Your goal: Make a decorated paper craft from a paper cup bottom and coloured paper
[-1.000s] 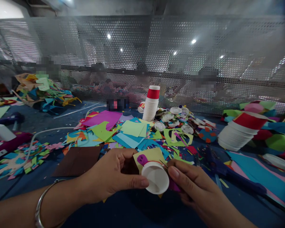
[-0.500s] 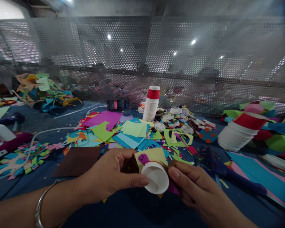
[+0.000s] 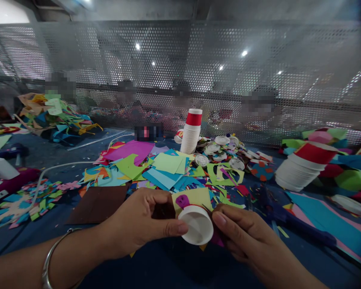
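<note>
Head view: white paper cup [image 3: 197, 225] held between both hands, above the near part of a dark blue table [image 3: 156, 273]. Mouth tilted toward the camera, so the rim reads as a nearly full round; wall and floor inside plain white, a soft grey shadow across the interior. Thin red edge visible just behind the upper rim.

Behind the rim at the top: pale yellow paper [image 3: 201, 196], standing up past the cup. Purple piece [image 3: 182, 201] with darker markings at its lower left, just above the rim; markings too small to read. Second purple piece [image 3: 218, 238] shows at the cup's lower right, partly covered by fingers. Joins between paper and cup hidden.

Left hand [image 3: 135, 224]: holding the cup, thumb laid against the left side of the rim, index finger curled behind by the yellow paper. Bracelet [image 3: 47, 259] on this wrist.

Right hand [image 3: 246, 228]: thumb and fingers narrow at the cup's right side, near a thin dark point [image 3: 206, 208]; cannot tell what they pinch.

Surroundings: brown sheet [image 3: 98, 204] left of the cup, cut paper [image 3: 168, 164] beyond it, upright cup stack [image 3: 190, 138] farther back, leaning cup stack [image 3: 297, 172] to the right.
</note>
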`<state>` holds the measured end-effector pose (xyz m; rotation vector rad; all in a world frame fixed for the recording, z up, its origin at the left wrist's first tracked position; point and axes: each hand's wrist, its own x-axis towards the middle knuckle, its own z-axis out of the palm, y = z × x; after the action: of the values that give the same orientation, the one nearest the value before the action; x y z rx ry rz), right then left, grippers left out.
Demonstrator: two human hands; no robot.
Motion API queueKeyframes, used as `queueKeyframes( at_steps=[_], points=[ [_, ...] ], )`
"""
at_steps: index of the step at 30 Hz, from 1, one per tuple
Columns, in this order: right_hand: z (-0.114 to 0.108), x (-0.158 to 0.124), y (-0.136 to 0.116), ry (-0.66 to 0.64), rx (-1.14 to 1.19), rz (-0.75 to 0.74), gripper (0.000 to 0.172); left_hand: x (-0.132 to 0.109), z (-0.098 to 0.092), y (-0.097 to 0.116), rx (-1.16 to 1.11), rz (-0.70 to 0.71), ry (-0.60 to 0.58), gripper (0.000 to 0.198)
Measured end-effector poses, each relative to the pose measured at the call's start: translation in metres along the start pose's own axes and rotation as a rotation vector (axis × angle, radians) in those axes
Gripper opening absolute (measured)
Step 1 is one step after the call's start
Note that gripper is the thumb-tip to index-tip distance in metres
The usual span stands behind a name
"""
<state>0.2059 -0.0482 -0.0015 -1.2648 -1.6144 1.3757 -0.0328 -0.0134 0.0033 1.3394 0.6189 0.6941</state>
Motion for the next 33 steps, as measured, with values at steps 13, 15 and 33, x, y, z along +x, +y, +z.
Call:
queueKeyframes(
  at_steps=[13,15,33],
  points=[
    [-0.0037,-0.0018,0.0005,-0.032,-0.098,0.019,0.047,-0.0005,-0.0031,0.0039,0.198,0.038,0.058,0.021],
    [-0.0036,-0.001,0.0009,-0.024,-0.103,0.008,0.046,-0.0013,-0.0043,0.0035,0.316,0.068,0.118,0.024],
    [-0.0002,0.0001,-0.0004,-0.051,-0.104,0.01,0.045,-0.0014,-0.0015,0.0032,0.497,0.12,0.072,0.033]
  ],
)
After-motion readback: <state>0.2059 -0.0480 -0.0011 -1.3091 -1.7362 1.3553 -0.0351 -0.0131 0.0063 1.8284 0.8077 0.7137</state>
